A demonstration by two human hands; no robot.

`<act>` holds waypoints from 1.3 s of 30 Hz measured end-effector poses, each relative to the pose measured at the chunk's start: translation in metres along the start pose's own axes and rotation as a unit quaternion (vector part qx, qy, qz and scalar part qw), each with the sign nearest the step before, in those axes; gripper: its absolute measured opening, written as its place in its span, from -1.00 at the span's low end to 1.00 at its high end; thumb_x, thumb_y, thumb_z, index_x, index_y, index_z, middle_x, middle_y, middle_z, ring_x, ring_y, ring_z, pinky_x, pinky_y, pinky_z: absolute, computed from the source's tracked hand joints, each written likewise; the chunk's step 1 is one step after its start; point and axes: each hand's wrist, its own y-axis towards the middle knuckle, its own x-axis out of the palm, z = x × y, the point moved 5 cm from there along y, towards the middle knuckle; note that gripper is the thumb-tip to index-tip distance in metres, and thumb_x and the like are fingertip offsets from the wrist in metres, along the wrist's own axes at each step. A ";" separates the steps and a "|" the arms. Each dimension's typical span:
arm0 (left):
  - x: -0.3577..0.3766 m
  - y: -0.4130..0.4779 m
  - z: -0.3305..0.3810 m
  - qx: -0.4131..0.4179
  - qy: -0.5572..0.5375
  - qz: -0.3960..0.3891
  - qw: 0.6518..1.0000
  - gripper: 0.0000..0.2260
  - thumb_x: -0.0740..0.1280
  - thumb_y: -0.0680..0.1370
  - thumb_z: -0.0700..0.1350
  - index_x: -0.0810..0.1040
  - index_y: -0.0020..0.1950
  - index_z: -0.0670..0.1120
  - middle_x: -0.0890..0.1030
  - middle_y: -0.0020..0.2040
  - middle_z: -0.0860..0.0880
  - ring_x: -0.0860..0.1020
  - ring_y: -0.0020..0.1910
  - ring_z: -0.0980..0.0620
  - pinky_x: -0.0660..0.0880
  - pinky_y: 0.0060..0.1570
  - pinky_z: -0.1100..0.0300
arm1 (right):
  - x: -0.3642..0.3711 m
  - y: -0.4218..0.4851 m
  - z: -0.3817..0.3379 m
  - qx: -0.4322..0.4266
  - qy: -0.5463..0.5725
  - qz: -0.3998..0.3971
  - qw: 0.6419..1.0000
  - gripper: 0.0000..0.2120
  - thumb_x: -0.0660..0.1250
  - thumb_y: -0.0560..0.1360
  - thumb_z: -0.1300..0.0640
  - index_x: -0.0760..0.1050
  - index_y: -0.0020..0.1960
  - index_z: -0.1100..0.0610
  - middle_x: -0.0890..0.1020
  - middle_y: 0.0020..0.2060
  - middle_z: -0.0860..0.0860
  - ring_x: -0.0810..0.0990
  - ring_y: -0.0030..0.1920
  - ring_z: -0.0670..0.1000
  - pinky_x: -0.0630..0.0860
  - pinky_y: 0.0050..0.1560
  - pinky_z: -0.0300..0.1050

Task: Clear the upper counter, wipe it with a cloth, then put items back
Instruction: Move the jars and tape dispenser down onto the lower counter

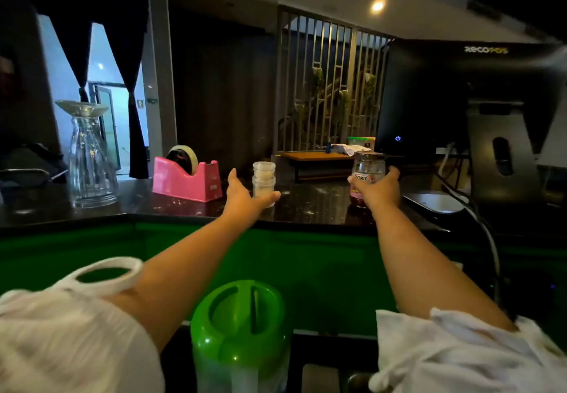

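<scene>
The dark speckled upper counter (313, 208) runs across the middle of the view. On it, my right hand (382, 188) grips a glass jar (368, 167) with a dark lid and a label. My left hand (244, 194) is spread beside a small clear plastic container (264, 179); the thumb lies at the container's base and the fingers stretch up on its left. A pink tape dispenser (187, 180) sits further left. At the far left stands a clear glass carafe (90, 162) with a glass dish on top.
A black point-of-sale monitor (460, 94) on a grey stand occupies the counter's right end, with cables hanging down. A green front panel (322, 273) drops below the counter. A green-lidded jug (242, 325) stands close in front of me, between my arms.
</scene>
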 end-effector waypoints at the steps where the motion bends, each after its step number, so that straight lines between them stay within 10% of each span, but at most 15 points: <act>1: 0.002 0.006 0.003 -0.002 -0.008 -0.002 1.000 -0.07 0.47 0.42 -0.10 -0.14 0.54 -0.08 0.07 0.54 -0.16 0.19 0.48 -0.14 0.20 0.41 0.01 | 0.001 0.002 0.000 -0.001 0.020 -0.010 1.000 -0.16 0.48 0.41 0.18 0.06 0.51 0.24 0.38 0.38 0.17 0.44 0.32 0.16 0.43 -0.23 -0.48; 3: 0.006 0.022 0.003 -0.008 -0.024 0.000 1.000 -0.06 0.49 0.41 -0.12 -0.12 0.54 -0.07 0.10 0.53 -0.16 0.20 0.48 -0.15 0.21 0.41 -0.02 | 0.002 0.006 0.005 0.000 0.013 -0.022 1.000 -0.23 0.46 0.42 0.21 0.10 0.48 0.26 0.41 0.36 0.17 0.48 0.27 0.14 0.27 -0.57 -0.56; 7: 0.024 0.043 -0.001 0.001 -0.046 -0.004 0.999 -0.06 0.51 0.38 -0.14 -0.09 0.53 -0.05 0.23 0.47 -0.17 0.32 0.41 -0.16 0.31 0.36 -0.03 | 0.010 0.021 0.018 0.019 -0.009 -0.018 1.000 -0.32 0.50 0.39 0.13 0.24 0.38 0.25 0.43 0.33 0.16 0.46 0.29 0.14 0.33 -0.26 -0.43; 11: 0.031 0.048 -0.010 0.001 0.028 0.044 0.999 -0.39 0.42 0.47 -0.16 0.19 0.42 -0.18 0.44 0.30 -0.18 0.47 0.24 -0.14 0.43 0.06 0.10 | 0.009 0.020 0.019 0.021 -0.018 -0.025 0.999 -0.41 0.46 0.43 0.17 0.27 0.36 0.27 0.43 0.32 0.15 0.52 0.18 0.08 0.24 -0.63 -0.52; 16: 0.018 0.031 0.002 0.029 -0.002 0.080 0.996 -0.58 0.38 0.50 -0.14 0.35 0.29 -0.22 0.50 0.18 -0.15 0.48 0.06 -0.03 0.37 -0.05 0.16 | -0.001 0.003 0.007 -0.020 -0.025 -0.010 0.999 -0.46 0.47 0.42 0.07 0.35 0.29 0.24 0.52 0.25 0.12 0.56 0.12 0.05 0.34 -0.16 -0.25; 25: -0.073 -0.071 0.029 0.078 -0.075 0.024 0.994 -0.71 0.38 0.50 -0.15 0.43 0.18 -0.14 0.56 0.06 -0.07 0.54 0.05 0.00 0.48 0.04 0.14 | -0.016 -0.083 -0.037 -0.110 0.047 -0.067 0.991 -0.44 0.56 0.30 0.01 0.47 0.22 0.13 0.60 0.10 0.01 0.55 0.08 -0.02 0.47 0.06 -0.14; 32: -0.182 -0.167 -0.034 0.028 -0.064 0.006 0.998 -0.65 0.38 0.50 -0.12 0.43 0.23 -0.20 0.59 0.08 -0.12 0.58 0.02 -0.03 0.55 0.00 0.14 | 0.010 -0.224 -0.064 -0.114 0.149 -0.193 0.963 -0.60 0.54 0.32 0.18 0.54 0.12 0.16 0.64 -0.13 -0.06 0.62 -0.25 -0.25 0.49 -0.35 -0.45; 39: -0.286 -0.264 -0.123 -0.042 -0.033 -0.023 0.998 -0.70 0.36 0.51 -0.10 0.40 0.19 -0.05 0.57 0.02 0.03 0.57 0.00 0.09 0.51 0.04 0.19 | 0.089 -0.387 -0.040 -0.025 0.194 -0.302 0.933 -0.55 0.56 0.27 0.23 0.52 0.13 0.20 0.68 -0.03 0.09 0.68 -0.08 0.03 0.64 -0.12 -0.14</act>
